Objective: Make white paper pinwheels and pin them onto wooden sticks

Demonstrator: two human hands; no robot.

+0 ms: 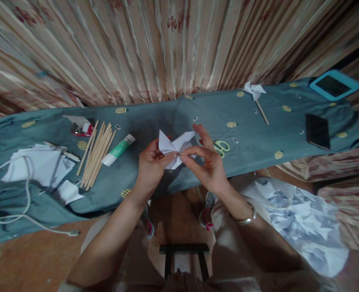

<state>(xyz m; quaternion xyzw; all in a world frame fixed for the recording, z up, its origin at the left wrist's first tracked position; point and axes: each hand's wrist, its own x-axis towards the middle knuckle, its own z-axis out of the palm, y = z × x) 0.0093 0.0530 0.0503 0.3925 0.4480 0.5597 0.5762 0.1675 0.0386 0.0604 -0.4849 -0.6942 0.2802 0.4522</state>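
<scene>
Above the middle of the table, my left hand point(151, 162) is closed on a white paper pinwheel point(179, 142), its thumb near the middle of the folded blades. The thumb and forefinger of my right hand point(208, 164) pinch at the pinwheel's centre; a tiny thing shows between the fingertips, too small to name. The other right fingers stick up, apart. Scissors point(222, 148) with pale green handles lie just beyond the right hand, partly hidden by it. A pinwheel on a stick point(255, 92) rests farther back on the right.
Left on the cloth-covered table point(155, 117) are wooden sticks point(96, 156), a green-white tube point(118, 150), a red box of small metal pieces point(82, 127), stacked paper point(35, 164) and a white cable point(27, 190). Right: phone point(317, 131), blue-framed device point(334, 84). A bag of paper pieces point(301, 219) sits below.
</scene>
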